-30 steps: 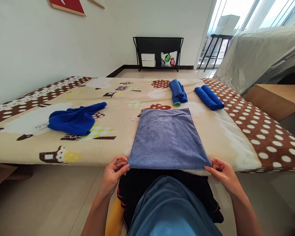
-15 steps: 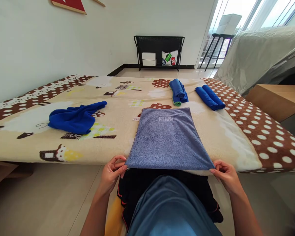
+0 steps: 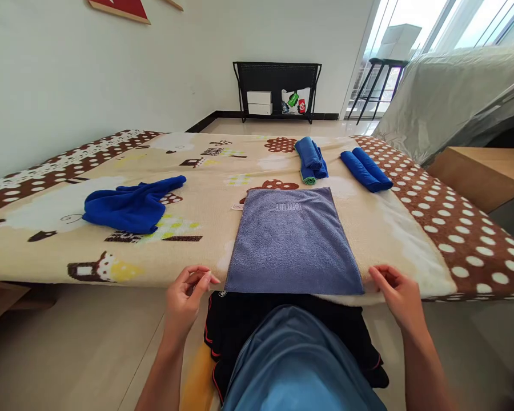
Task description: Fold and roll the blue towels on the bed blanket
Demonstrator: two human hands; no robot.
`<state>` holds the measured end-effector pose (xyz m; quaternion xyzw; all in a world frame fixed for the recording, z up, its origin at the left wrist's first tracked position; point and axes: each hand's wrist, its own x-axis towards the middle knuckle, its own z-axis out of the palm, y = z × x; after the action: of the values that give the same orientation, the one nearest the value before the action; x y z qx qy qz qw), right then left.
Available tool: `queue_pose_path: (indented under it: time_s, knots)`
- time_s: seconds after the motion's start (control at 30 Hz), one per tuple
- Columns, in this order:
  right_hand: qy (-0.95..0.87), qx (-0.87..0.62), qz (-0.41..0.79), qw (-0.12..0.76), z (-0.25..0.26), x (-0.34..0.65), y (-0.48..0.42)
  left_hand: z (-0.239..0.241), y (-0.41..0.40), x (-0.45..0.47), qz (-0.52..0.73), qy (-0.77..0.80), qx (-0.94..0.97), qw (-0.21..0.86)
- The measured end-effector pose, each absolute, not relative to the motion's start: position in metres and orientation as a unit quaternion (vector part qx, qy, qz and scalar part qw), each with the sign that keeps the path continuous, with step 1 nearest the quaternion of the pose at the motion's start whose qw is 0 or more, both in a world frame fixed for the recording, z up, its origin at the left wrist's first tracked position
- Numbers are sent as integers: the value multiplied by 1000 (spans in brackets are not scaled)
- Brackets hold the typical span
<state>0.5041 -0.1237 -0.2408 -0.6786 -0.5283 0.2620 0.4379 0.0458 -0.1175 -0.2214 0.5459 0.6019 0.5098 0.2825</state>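
Towel point(image 3: 295, 245) flat, near corners unguarded

And look where it sits: grey-blue, spread right of the blanket's point(image 3: 214, 228) middle, its near edge running along the blanket's own near edge. The left hand point(image 3: 189, 290) is empty at the blanket's near edge, thumb and fingers loosely curled; the right hand point(image 3: 396, 292) is empty as well, bent fingers a small gap from the cloth. Nothing gripped, nothing pinned!

So where's the trouble? That near edge, I'd say. With so little blanket in front of it, a brush from the black cloth point(image 3: 227, 319), just below the blanket's near edge, could tug the towel over. Uneven pinching is the next danger: one hand taking a deeper bite than the other could skew the square and crease it. And the pile looks plush, so a careless pinch might catch blanket along with towel. Mind the white tag point(image 3: 237, 207), poking out on the side facing the blanket's left; a finger could snag it! Toward the blanket's far side lies a bundle of rolled blue cloth point(image 3: 310, 160); shove the towel forward and it could get bumped. The crumpled blue cloth point(image 3: 124, 205), over on the blanket's left, looks safely clear.
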Motion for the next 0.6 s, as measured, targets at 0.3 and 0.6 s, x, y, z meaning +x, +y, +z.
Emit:
queue_pose_path:
  time_s: [0.3, 0.6]
  knots:
    - [-804, -489, 105, 322, -213, 359, -54, -211, -49, 182, 307, 427, 842, 120]
    - [-748, -613, -16, 255, -251, 413, -53, -235, -53, 128, 219, 585, 781, -25]
